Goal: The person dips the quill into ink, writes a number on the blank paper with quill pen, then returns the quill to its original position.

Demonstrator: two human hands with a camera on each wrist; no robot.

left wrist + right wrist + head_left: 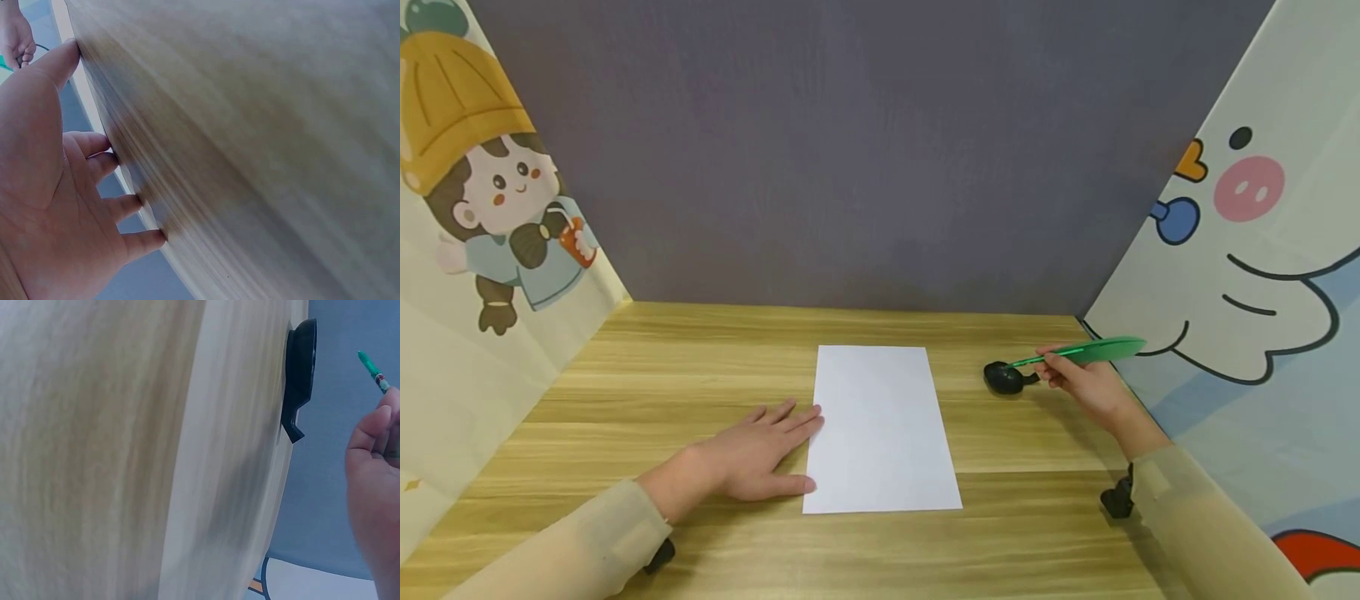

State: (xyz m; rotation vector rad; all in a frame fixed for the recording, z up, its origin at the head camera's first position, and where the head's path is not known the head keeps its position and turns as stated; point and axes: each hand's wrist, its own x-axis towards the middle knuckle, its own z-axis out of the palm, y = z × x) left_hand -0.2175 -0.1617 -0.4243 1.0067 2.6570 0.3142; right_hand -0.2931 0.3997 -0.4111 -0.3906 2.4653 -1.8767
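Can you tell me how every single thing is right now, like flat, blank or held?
Paper: flat, looks blank.
Green feather pen: held, tip raised clear of the black dish.
Black dish: open side up; can't tell if filled.
Left grip: spread, touching the paper's left edge.
Right grip: pinching the pen.

A strip of wooden tabletop (970, 442) between the white paper sheet (883, 433) and the black spoon-shaped dish (1003, 378) gives a hand room to pass. Another runs between the sheet's far edge and the grey back panel (850, 167), and the near edge can be reached between the forearms. The left hand (758, 458) blocks much of the sheet's left edge. The dish, the right hand (1086, 385) and the green feather pen (1101, 349) it pinches obstruct the route toward the patterned right panel (1300, 317). The pen's tip hangs over the dish, though the gap is hard to judge.
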